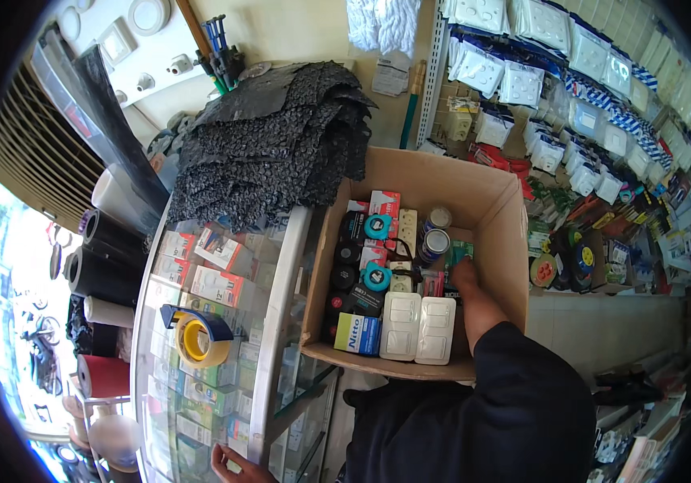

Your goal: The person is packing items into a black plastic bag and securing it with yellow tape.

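My right hand (464, 275) reaches down into an open cardboard box (424, 166), at its right side. It touches a green package (459, 250); its fingers are too hidden to show whether they grip it. My left hand (240, 465) is at the near edge of the glass display counter (279, 265), fingers apart and holding nothing. Inside the box are two cans (437, 241), two teal tape measures (377, 226), white socket strips (406, 232), black tape rolls (343, 276), a Nitto box (357, 333) and two white switch plates in clear packs (417, 329).
A yellow tape roll on a blue dispenser (200, 341) lies on the counter glass, above boxed bulbs (217, 287). Black bubble wrap (273, 133) is heaped at the counter's far end. Packaged switches (520, 81) hang at the right. Large rolls (104, 271) stand left of the counter.
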The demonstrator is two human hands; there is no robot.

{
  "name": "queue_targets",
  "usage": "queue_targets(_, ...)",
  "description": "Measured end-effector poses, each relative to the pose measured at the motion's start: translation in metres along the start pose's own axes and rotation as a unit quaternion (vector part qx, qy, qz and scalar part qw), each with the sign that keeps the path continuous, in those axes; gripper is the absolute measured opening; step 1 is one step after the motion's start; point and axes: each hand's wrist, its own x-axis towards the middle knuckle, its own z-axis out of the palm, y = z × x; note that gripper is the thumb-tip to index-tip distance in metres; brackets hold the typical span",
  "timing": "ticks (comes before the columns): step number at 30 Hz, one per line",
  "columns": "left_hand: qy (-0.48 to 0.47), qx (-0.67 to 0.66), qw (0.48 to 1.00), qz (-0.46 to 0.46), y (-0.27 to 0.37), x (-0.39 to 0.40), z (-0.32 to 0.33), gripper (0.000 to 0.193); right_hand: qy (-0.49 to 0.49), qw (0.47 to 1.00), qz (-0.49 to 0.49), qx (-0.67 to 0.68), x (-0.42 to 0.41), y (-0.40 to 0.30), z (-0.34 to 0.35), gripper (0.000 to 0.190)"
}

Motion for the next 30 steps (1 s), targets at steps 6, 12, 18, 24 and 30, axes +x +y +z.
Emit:
queue_targets(6, 0.023, -0.001, 1.0, 0.001, 0.012, 0.003, 0.004, 0.03, -0.022, 0.999, -0.011, 0.02, -0.012, -0.003, -0.015, 0.059)
queue_targets(12, 0.006, -0.039, 0.998, -0.04, 0.026, 0.006, 0.0, 0.028, -0.073, 0.995, -0.046, -0.053, 0.032, -0.02, -0.063, 0.036)
queue_targets(18, 0.008, 0.014, 0.999, -0.05, 0.019, 0.002, -0.006, 0.024, -0.219, 0.92, -0.164, -0.279, -0.002, -0.092, -0.212, 0.039)
queue_targets(24, 0.029, -0.004, 0.997, -0.068, 0.008, -0.002, -0.002, 0.024, -0.142, 0.939, -0.228, -0.215, -0.115, -0.113, -0.376, 0.05)
queue_targets(30, -0.001, 0.013, 0.998, -0.061, 0.0, -0.008, 0.002, 0.03, -0.146, 0.767, -0.617, 0.098, -0.231, -0.15, -0.375, 0.043)
